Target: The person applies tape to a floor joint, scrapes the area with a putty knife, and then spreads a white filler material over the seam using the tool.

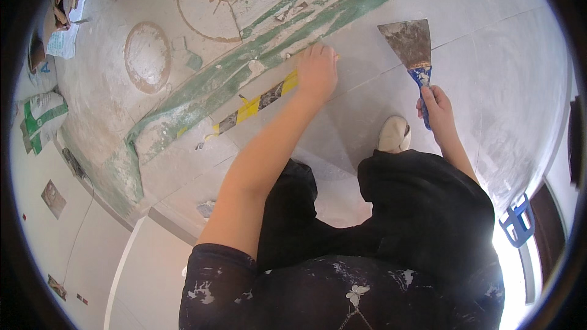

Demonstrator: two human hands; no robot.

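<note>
My right hand [438, 113] grips the blue handle of a putty knife [413, 44]. Its wide, dirty blade points away from me, above the floor. Farther left, my left hand [318, 72] is down at the floor with its fingers curled in over a strip of yellow-and-black striped tape [269, 96]. The tape runs from under that hand toward the lower left, along the edge of a dusty green floor covering [211, 85]. A small yellow bit shows past the fingers; the fingertips themselves are hidden.
One light shoe [393, 134] of mine stands on the grey tiled floor [489, 85]. A green-and-white sack [46, 119] leans by the left wall, with scrap material above it. A blue plastic object [518, 221] is at the right rim, and a cable [85, 226] hangs along the left wall.
</note>
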